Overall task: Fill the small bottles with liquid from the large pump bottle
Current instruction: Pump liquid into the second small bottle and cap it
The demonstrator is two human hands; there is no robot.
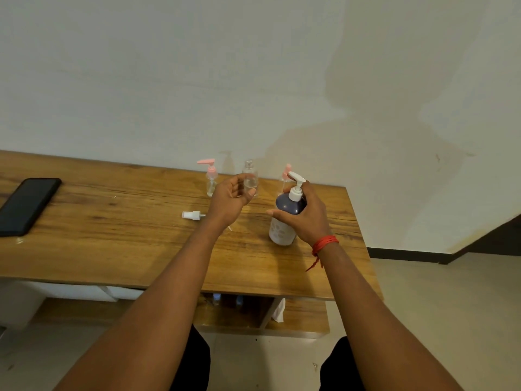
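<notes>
My right hand (308,218) is closed around the shoulder and neck of the large pump bottle (282,232), which stands on the wooden table (127,235). The bottle is dark on top, white below, and has a white pump head (296,180). My left hand (229,200) is cupped with its fingers apart, just in front of a clear small bottle (250,172) that has no cap. I cannot tell whether the thumb touches that bottle. A small bottle with a pink pump (211,179) stands to the left. Another pink-pump bottle (286,170) is partly hidden behind the large bottle.
A loose white spray cap (193,215) lies on the table left of my left wrist. A black phone (26,206) lies at the table's far left. The wall runs right behind the bottles. The table's right edge is close to the large bottle. A lower shelf holds a white tissue (279,310).
</notes>
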